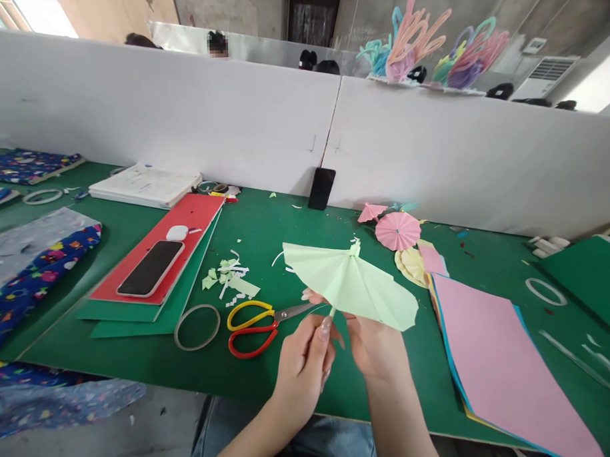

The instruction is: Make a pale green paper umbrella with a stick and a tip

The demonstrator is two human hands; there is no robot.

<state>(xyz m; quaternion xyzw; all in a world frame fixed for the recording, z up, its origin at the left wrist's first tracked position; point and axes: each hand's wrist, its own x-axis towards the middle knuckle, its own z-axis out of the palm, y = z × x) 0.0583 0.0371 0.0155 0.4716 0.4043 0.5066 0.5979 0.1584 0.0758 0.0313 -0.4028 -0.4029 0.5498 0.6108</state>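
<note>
A pale green paper umbrella [354, 287] with folded creases is held up over the near middle of the table. My left hand [309, 348] pinches its thin paper stick between thumb and fingers, just below the canopy. Behind the canopy, my right hand [374, 343] reaches up underneath; its fingers are mostly hidden by the paper. Scissors [271, 323] with one yellow and one red handle lie left of my hands, their blades pointing toward the umbrella. Green and white paper scraps [229, 278] are scattered beyond the scissors.
Pink paper umbrellas [398, 231] and yellow paper rounds [411, 266] lie at the back right. Coloured sheets [504, 361] are stacked on the right. To the left are a phone [151, 268] on red card [197, 215] and a tape ring [197, 327]. A black phone [322, 188] leans on the white partition [231, 118].
</note>
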